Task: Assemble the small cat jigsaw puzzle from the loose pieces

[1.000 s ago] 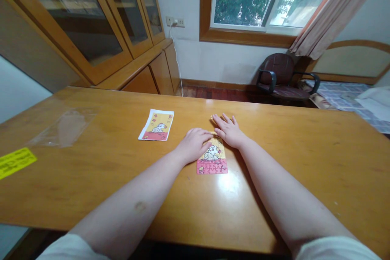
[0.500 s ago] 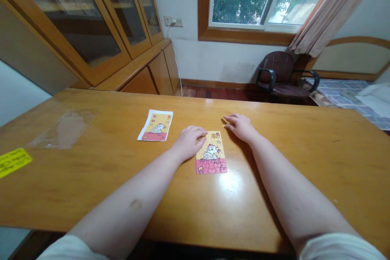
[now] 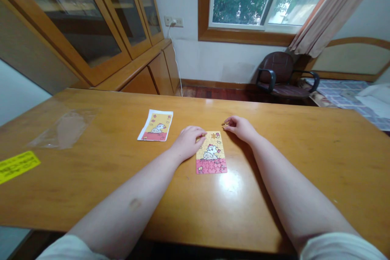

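Observation:
A small yellow and red jigsaw puzzle (image 3: 211, 153) with a white cartoon animal lies flat in the middle of the wooden table (image 3: 274, 178). My left hand (image 3: 189, 141) rests at the puzzle's upper left corner, fingers curled and touching its edge. My right hand (image 3: 240, 126) sits just beyond the upper right corner, fingertips pinched on a small yellow puzzle piece (image 3: 225, 124). A printed picture card (image 3: 155, 124) with the same image lies to the left of my left hand.
A clear plastic bag (image 3: 65, 127) and a yellow paper slip (image 3: 16, 163) lie at the table's left side. Wooden glass-door cabinets (image 3: 100, 28) stand behind on the left. A dark armchair (image 3: 282, 75) stands under the window.
My right hand went from lying flat over the puzzle's top to pinching a small piece beside the upper right corner, uncovering the puzzle's top. My left hand stayed put.

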A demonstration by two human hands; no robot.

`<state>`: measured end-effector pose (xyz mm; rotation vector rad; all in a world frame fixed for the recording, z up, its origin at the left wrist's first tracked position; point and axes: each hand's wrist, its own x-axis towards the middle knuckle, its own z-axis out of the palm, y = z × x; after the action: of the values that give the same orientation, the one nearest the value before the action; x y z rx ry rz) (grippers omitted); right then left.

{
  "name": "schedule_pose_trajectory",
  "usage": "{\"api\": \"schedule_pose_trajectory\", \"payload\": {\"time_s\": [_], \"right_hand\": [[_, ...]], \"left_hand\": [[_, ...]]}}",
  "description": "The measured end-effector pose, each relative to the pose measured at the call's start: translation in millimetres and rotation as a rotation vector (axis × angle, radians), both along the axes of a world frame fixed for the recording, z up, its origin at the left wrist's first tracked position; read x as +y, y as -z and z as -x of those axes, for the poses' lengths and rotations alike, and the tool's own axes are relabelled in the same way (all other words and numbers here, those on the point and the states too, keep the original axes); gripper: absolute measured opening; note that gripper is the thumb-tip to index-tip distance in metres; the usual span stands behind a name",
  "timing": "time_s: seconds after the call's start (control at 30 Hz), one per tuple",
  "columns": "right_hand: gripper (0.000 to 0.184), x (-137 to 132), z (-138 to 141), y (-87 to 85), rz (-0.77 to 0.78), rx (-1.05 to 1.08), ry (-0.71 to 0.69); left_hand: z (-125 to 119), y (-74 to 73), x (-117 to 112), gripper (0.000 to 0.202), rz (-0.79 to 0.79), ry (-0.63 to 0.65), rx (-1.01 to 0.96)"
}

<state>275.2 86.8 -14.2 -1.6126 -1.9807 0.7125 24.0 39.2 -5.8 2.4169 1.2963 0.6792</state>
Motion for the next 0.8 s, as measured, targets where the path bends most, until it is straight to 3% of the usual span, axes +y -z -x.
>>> {"api": "schedule_pose_trajectory", "payload": {"time_s": [0.27,0.6,0.8], "right_hand": [[0.019,-9,10,-11.9,0.244,0.228,-0.153],[0.018,-13,22,-9.5,0.250,0.191,-0.144],[0.021,-12,20,-6.3,0.165,0.144,-0.134]], "left_hand": [[0,0.4,0,0.025,0.008,0.001,0.006],[0,1.9,0,0.026,-0.008,0.012,0.074],[1,4.0,0,0.028,-0.020,0.018,0.102]]}}
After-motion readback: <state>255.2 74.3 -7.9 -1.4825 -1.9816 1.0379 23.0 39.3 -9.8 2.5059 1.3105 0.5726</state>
